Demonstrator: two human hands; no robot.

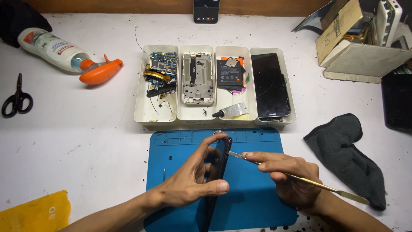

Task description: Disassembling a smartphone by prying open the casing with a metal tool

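My left hand (193,178) grips a black phone (219,165) standing on its edge over the blue work mat (251,197). My right hand (289,176) holds a thin metal pry tool (300,178) like a pen. The tool's flat tip touches the phone's right side near the top. Its other end sticks out past my wrist to the right.
Behind the mat sit white trays (156,114) holding a circuit board, a phone frame, a battery with a glue tube, and a black screen. A dark cloth (349,157) lies right. Scissors (17,99) and a bottle (64,53) lie left; a yellow object (36,212) sits bottom left.
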